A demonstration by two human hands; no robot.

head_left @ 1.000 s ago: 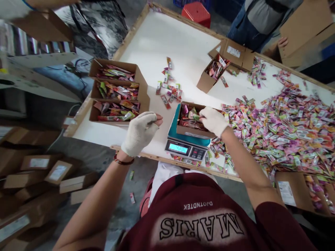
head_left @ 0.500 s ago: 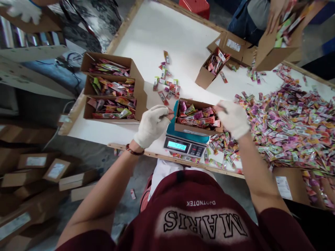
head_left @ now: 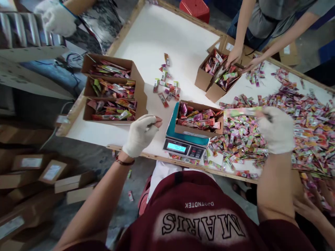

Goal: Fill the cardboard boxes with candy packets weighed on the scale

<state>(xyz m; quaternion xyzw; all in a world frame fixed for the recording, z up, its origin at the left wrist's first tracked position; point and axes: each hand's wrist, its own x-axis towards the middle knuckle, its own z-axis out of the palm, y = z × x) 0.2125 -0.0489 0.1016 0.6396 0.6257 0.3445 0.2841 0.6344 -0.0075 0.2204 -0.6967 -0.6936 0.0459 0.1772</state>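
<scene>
My right hand (head_left: 276,130), in a white fingertip-less glove, pinches a long green-and-white sachet (head_left: 242,112) above the loose pile. My left hand (head_left: 142,135), gloved the same way, hovers left of the scale with its fingers curled together and nothing visible in them. Between the hands, a cardboard box (head_left: 199,131) full of colourful sachets (head_left: 200,116) rests on the teal plate (head_left: 171,127) of a digital scale (head_left: 184,148). The scale's display is lit, its digits hard to read.
Three filled boxes (head_left: 140,83) stand in a row at the left. A sachet heap (head_left: 309,122) covers the table's right side. Across the table, a co-worker's hands (head_left: 234,55) touch two filled boxes (head_left: 220,94). Another person's gloved hand (head_left: 60,21) is at upper left. Cartons (head_left: 31,162) lie on the floor.
My right hand has moved right, away from the box, with a sachet in it. My left hand has drawn back left and down. The co-worker opposite has set a second box beside the first.
</scene>
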